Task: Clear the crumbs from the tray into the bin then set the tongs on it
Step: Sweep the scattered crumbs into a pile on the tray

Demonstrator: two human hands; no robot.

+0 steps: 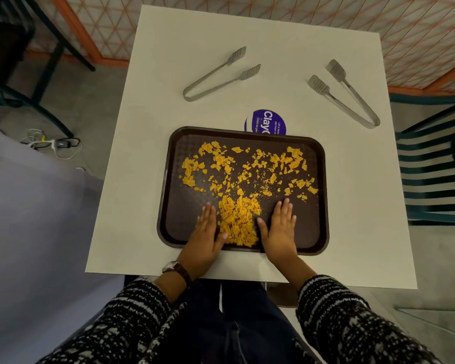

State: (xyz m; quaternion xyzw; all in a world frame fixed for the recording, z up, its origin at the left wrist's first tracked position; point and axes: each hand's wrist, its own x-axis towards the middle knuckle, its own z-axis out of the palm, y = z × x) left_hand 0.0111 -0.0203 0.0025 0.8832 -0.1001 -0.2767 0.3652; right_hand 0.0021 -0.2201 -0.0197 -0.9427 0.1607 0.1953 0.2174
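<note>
My left hand (pixel 205 233) and right hand (pixel 280 229) lie flat, fingers spread, gripping nothing. They flank a heap of orange crumbs (pixel 238 222) on the brown tray (pixel 318 232).

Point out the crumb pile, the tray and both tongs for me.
crumb pile (pixel 238 222): head view, centre of the heap.
tray (pixel 319 227): head view, bare right floor.
left tongs (pixel 216 72): head view, mid-arm.
right tongs (pixel 352 94): head view, mid-arm.

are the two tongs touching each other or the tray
Apart. The head view shows bare white table between the left tongs and the right tongs, and between each pair and the tray.
</note>
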